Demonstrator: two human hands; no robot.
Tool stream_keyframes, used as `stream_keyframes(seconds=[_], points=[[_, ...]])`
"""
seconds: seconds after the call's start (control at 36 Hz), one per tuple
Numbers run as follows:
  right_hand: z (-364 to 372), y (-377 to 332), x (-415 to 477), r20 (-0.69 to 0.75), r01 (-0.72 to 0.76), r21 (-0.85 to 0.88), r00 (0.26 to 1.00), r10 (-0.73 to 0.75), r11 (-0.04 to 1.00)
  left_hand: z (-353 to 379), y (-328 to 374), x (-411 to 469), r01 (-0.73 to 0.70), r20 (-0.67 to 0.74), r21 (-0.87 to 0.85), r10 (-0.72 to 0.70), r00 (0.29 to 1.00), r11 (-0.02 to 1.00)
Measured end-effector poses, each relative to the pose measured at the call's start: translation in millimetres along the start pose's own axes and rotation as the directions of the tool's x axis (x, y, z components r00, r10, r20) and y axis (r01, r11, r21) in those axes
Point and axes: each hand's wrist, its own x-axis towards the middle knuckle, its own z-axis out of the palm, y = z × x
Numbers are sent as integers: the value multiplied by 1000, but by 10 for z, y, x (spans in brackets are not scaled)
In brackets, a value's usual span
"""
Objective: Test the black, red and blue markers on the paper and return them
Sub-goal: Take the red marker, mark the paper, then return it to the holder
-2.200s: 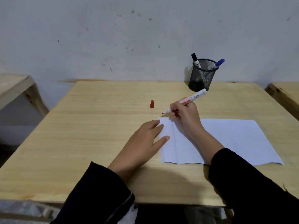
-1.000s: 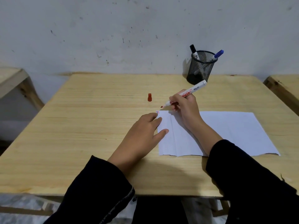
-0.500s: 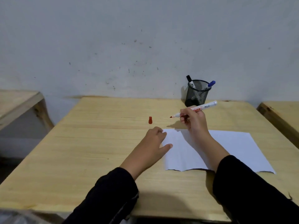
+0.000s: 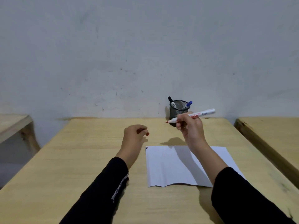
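My right hand holds the uncapped red marker above the table, its tip pointing left. My left hand is closed around the red cap, which shows at the fingertips just over the wood. The white paper lies flat below both hands, with small marks at its top left corner. At the back stands a black mesh holder with the black marker and the blue marker in it.
The wooden table runs to a grey wall. Another table's edge is close on the right, and a wooden bench stands off to the left.
My right hand lifted the red marker off the paper and up toward the holder. My left hand left the paper, moved forward and closed on the red cap. The view tilted upward.
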Motion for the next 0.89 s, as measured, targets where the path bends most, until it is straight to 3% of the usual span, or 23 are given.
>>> stream_keyframes(seconds=[0.08, 0.17, 0.44, 0.67, 0.89], points=[[-33, -65, -43, -20, 24, 23, 1000, -23, 999, 162, 234, 7, 58, 47, -338, -45, 998, 939], [-74, -148, -62, -59, 48, 57, 997, -45, 997, 316, 422, -5, 141, 122, -567, -87, 989, 811], [-314, -346, -87, -106, 95, 100, 991, -85, 990, 673, 706, -164, 306, 300, -777, -103, 948, 551], [-372, -380, -135, -61, 68, 62, 996, -65, 996, 777, 788, -244, 338, 375, -725, -67, 925, 600], [-305, -369, -131, 57, 62, 91, 996, -67, 994, 469, 913, -83, 332, 463, -587, -30, 886, 738]])
